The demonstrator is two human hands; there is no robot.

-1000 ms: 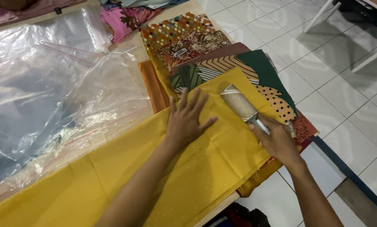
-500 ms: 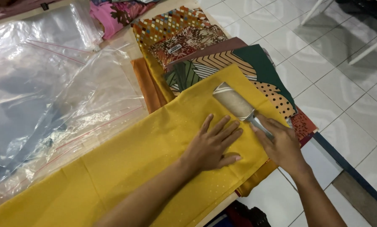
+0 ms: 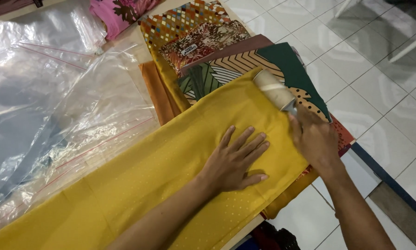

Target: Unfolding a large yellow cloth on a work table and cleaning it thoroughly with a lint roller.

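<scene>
1. Head view, hands. The left hand (image 3: 235, 159) lay flat, fingers spread wide, palm down on the yellow cloth (image 3: 161, 180), gripping nothing. The right hand (image 3: 315, 139), at about three o'clock from it, was closed round the handle of a lint roller (image 3: 275, 89), whose pale drum rested on the cloth's far end, at about one o'clock from the left hand.

2. Head view, the step in hand. The rolling looked best done with the flat hand kept close behind the drum, so that the cloth stayed taut and did not ruck; strokes would be best run straight along the length, with light, even pressure. The cloth's near edge overhung the table, so a hard push might well have dragged it off.

3. Head view, position of the cloth. It ran as a long band from seven o'clock of the frame to its centre, overlying a stack of patterned fabrics (image 3: 203, 41) at twelve o'clock.

4. Head view, containers. Clear plastic bags (image 3: 55, 106) lay flattened at nine to ten o'clock of the cloth, just beside it; as far as could be seen they held nothing. A pink floral fabric (image 3: 120, 11) lay beyond them, outside any bag.
</scene>
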